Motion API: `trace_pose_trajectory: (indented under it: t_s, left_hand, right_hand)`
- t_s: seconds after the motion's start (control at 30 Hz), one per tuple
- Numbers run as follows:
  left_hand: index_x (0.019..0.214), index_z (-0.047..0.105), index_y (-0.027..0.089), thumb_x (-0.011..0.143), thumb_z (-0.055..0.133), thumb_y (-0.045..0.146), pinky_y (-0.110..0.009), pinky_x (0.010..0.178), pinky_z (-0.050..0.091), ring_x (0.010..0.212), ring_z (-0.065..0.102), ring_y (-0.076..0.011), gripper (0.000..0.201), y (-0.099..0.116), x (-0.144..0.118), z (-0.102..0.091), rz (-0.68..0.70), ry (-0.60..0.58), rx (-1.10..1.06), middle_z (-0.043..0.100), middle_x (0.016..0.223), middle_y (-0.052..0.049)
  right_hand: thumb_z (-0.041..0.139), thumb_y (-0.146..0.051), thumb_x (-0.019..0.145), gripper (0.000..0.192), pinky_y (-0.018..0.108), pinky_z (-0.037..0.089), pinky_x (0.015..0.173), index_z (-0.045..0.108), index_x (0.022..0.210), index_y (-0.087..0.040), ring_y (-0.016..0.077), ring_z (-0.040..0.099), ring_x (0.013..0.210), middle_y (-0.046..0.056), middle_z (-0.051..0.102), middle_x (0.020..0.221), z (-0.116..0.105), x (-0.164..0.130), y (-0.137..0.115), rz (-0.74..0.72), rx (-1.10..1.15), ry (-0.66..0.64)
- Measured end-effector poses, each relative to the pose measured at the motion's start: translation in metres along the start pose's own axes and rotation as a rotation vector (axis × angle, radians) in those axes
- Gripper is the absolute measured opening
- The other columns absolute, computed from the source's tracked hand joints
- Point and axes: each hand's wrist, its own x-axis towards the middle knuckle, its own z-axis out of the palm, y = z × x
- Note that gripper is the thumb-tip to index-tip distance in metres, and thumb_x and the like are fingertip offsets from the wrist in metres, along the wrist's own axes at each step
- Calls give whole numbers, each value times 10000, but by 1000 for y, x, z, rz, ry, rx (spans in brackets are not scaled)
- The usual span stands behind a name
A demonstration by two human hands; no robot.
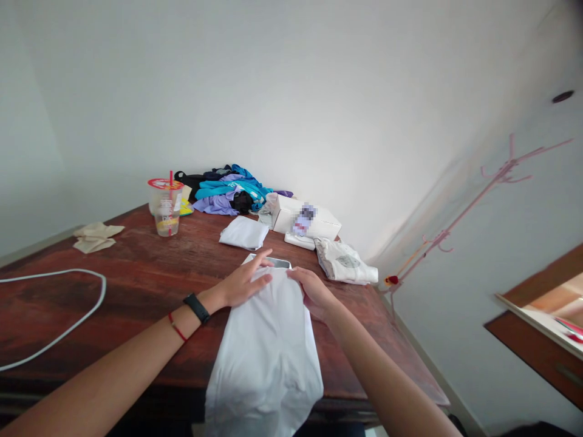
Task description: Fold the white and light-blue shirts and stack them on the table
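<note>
A long white cloth garment (268, 340) lies lengthwise in front of me, its near end hanging over the table's front edge. My left hand (243, 284) rests on its upper left part with the fingers apart. At the upper right corner my right hand (312, 288) is closed, thumb and fingers pinching the garment's edge. Just past the garment's far end shows a grey patch with a pale rim (280, 263), partly hidden by my left fingers; I cannot tell what it is. A folded white cloth (244, 232) lies beyond my left hand.
On the wooden table (150, 303) are a plastic cup with a straw (166, 209), crumpled brown paper (96, 237), a white cable (98, 291), heaped clothes (230, 191), a white box (319, 220) and a folded printed cloth (347, 261). A pink coat rack (469, 209) stands right.
</note>
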Motion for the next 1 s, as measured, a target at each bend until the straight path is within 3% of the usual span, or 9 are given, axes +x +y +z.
trace_pose_trajectory:
  t_s: [0.1,0.23,0.4,0.53,0.67,0.73,0.8,0.9,1.0]
  left_hand:
    - [1609,186,175,1025,430,539,-463,1187,307,1393,471,-288,730,0,-1,0,26,-5,-81,506,1508,-179]
    - [1586,307,179,892,642,627,-443,1203,304,1448,411,-323,891,3,0,-2,65,73,-91,385,1606,-165]
    - [1330,653,210,978,579,508,-365,1109,416,1260,613,-266,467,10,4,-5,30,118,-37,679,1345,-75]
    - [1142,747,196,1026,494,449,-322,940,486,1048,701,-250,376,17,5,-9,30,57,-9,767,1133,-60]
    - [941,740,166,980,562,472,-286,808,488,898,678,-229,355,22,4,-15,-4,129,-182,754,942,-40]
    - [851,700,153,915,641,495,-266,713,489,780,653,-202,352,24,4,-23,-72,203,-425,717,836,-30]
    - [802,657,150,825,712,487,-269,647,492,680,621,-185,343,27,4,-35,-144,277,-702,668,745,-27]
    - [723,572,182,766,689,428,-351,697,546,650,597,-202,276,32,-1,-62,-163,362,-996,567,645,-28]
    - [594,395,238,802,575,385,-394,727,563,562,490,-173,312,30,-7,-91,-104,446,-1077,367,546,8]
  right_hand:
    - [702,-339,793,264,300,526,748,677,978,-152,188,665,790,59,728,905,23,-1,-8,7,191,-89]
    - [690,-302,803,245,312,540,718,680,1001,-159,185,660,708,34,731,830,53,5,-6,9,384,-130]
    - [624,-282,801,133,319,542,701,688,841,-173,203,651,685,23,696,694,59,9,-1,89,506,-77]
    - [631,-234,715,144,288,521,697,702,817,-161,183,632,683,21,690,699,38,7,11,51,411,49]
    - [628,-243,717,166,286,513,725,700,856,-188,170,632,742,0,696,781,22,-2,31,-143,97,40]
    - [637,-261,762,196,337,530,824,716,930,-198,205,662,867,23,726,891,19,-10,39,-248,-195,-38]
    - [645,-268,803,300,408,491,996,720,1087,-207,254,644,1103,72,725,1143,17,-21,44,-362,-522,-156]
    - [648,-302,868,502,523,269,1206,607,1365,-247,305,402,1446,101,466,1559,12,-39,47,-442,-959,-299]
    - [623,-347,922,504,573,183,1228,555,1418,-290,314,271,1521,82,323,1646,3,-53,49,-457,-1161,-300]
